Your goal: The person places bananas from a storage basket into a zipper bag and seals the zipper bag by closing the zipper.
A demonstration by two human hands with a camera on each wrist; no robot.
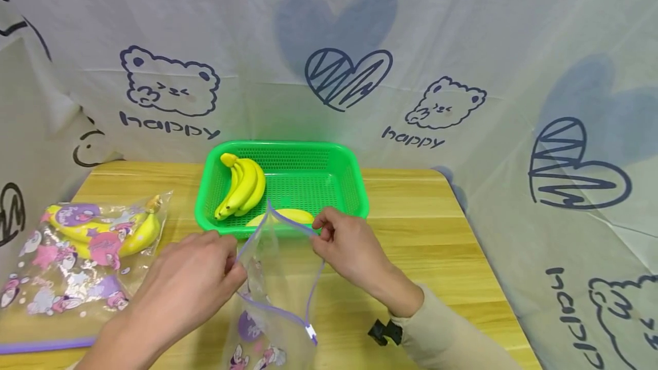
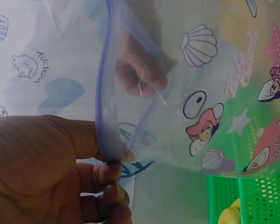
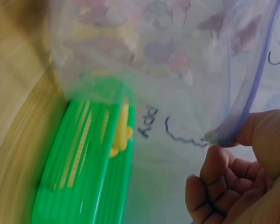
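A clear zip bag with purple zip edges and cartoon prints hangs between my two hands, its mouth spread wide. My left hand pinches the purple rim on one side; the left wrist view shows thumb and fingertips on the zip bag's edge. On the opposite side my right hand pinches the rim between thumb and forefinger. A white slider sits at the near corner of the mouth. Just beyond the bag stands a green basket holding a bunch of bananas and another banana.
To the left lies a printed zip bag with bananas inside, its purple zip edge towards me. A black clip-like object shows beside my right sleeve. A patterned cloth hangs behind and around the wooden table.
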